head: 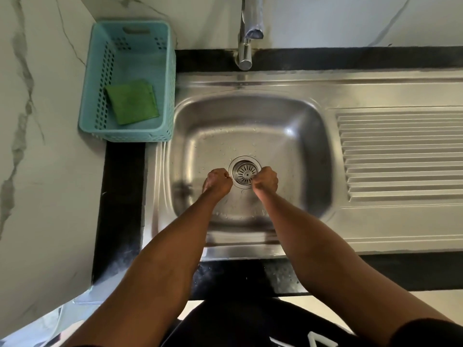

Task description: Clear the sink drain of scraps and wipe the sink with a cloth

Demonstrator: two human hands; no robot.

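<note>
Hands [241,181] flanking drain [245,172] (basket [100,121] aside)

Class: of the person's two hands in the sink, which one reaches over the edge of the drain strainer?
The right hand: its fingers overlap the drain strainer rim. The left hand sits just beside it.

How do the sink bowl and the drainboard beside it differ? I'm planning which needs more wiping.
The sink bowl is a deep, smooth basin; the drainboard on its right is flat, with raised ribs. The sink bowl holds the drain strainer and both hands; nothing lies on the drainboard. Water droplets dot the sink bowl's floor; none show on the drainboard. Both are one piece of shiny steel.
</note>
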